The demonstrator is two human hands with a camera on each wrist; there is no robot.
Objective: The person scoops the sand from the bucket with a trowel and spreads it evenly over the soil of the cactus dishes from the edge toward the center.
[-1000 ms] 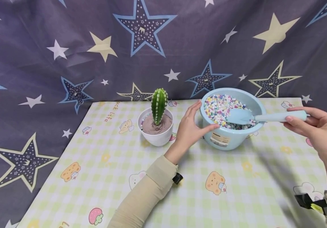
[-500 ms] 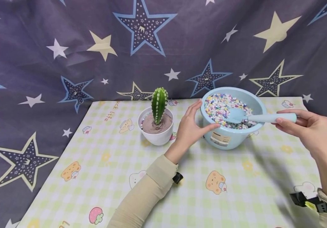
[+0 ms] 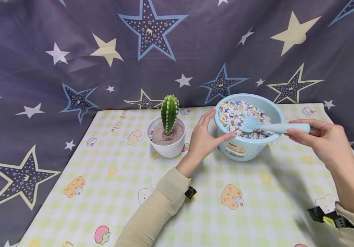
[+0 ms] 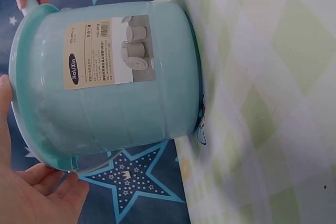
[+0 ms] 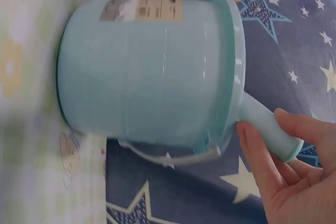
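A light blue bowl (image 3: pixel 248 145) full of small coloured pebbles (image 3: pixel 234 116) stands on the table; its labelled side (image 4: pixel 105 77) and smooth wall (image 5: pixel 152 72) show in the wrist views. My left hand (image 3: pixel 206 137) rests against the bowl's left rim with its fingers fairly straight. My right hand (image 3: pixel 319 140) grips the handle of a light blue spoon (image 3: pixel 280 128), whose scoop is dug into the pebbles. The handle (image 5: pixel 268 129) sticks out over the rim. A white pot (image 3: pixel 166 142) with a green cactus (image 3: pixel 169 113) stands left of the bowl.
The table is covered by a pale green checked cloth (image 3: pixel 118 192) with cartoon bears. A dark star-patterned curtain (image 3: pixel 72 51) hangs behind the table and drapes down its left side. Beige sleeves cover both forearms.
My right hand has pushed the spoon leftward and deeper, so its scoop now sits partly buried in the pebbles. The left hand stays on the bowl's rim.
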